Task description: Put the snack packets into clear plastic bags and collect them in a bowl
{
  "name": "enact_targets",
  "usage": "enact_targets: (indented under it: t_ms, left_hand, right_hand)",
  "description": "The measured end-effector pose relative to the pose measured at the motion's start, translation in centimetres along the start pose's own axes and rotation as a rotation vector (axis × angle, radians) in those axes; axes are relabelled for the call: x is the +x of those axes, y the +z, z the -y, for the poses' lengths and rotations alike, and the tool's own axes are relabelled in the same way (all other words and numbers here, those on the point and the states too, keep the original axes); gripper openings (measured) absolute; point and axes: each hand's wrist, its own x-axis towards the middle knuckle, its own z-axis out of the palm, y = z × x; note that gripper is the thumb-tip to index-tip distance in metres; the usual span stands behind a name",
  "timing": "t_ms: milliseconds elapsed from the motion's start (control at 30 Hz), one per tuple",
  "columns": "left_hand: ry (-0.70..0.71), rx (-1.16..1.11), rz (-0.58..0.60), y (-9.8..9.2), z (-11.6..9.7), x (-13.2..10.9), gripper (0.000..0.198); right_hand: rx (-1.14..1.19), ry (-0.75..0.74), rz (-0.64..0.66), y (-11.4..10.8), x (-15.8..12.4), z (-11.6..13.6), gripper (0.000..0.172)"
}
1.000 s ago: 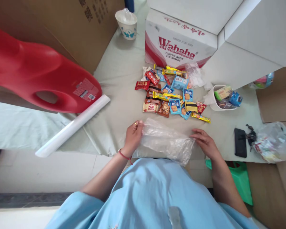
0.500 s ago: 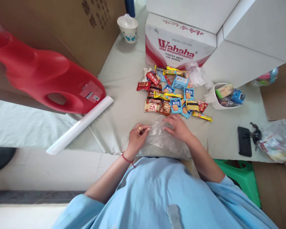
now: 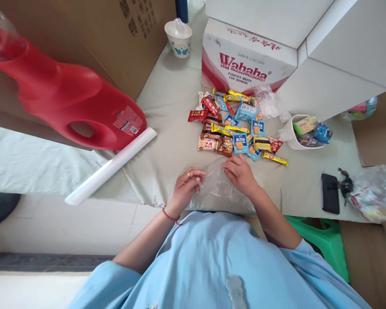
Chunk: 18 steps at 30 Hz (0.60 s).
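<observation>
I see a thin clear bag (image 3: 219, 184) from far off, through the head camera. It lies on the pale cloth (image 3: 170, 146) near the front edge, between the two hands. The right hand (image 3: 242, 175) is at the top right part of the bag. Its thumb and fingers are bent in and pinch the plastic. The back of that hand hides some of the bag from me. The left hand (image 3: 185, 186) is just beside the bag's left side. Its fingers are loosely bent, with the thumb under them. The plastic is so see-through there that I cannot tell if this hand has hold of it. A gold ring (image 3: 188, 174) is on that hand, and a red string (image 3: 171, 215) goes around its wrist.

Just past the bag, farther from me, is a pile of little snack packs (image 3: 240, 143). The right hand is very near them. Behind the pile stands a white and red box (image 3: 244, 71). A long white roll (image 3: 112, 165) lies well to the left of the left hand.
</observation>
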Motion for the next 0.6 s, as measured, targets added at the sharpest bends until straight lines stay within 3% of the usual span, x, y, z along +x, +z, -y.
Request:
enact_targets:
  t_ms: [133, 267, 467, 600]
  left_hand:
    - [-0.211, -0.038, -0.015, 0.8, -0.3, 0.7, 0.056]
    - [-0.178, 0.072, 0.022, 1.6, -1.5, 1.4, 0.064]
    - [-0.175, 0.186, 0.055, 2.1, -2.2, 2.6, 0.046]
    - [-0.078, 0.319, -0.123, 1.5, -1.0, 3.3, 0.029]
  right_hand:
    - [-0.031, -0.03, -0.02, -0.2, -0.2, 0.6, 0.024]
    - [-0.1, -0.108, 0.0, 0.1, -0.3, 1.2, 0.022]
    - [-0.193, -0.185, -0.029, 0.0, -0.7, 2.2, 0.021]
    - [-0.243, -0.189, -0.113, -1.2, -2.5, 3.0, 0.016]
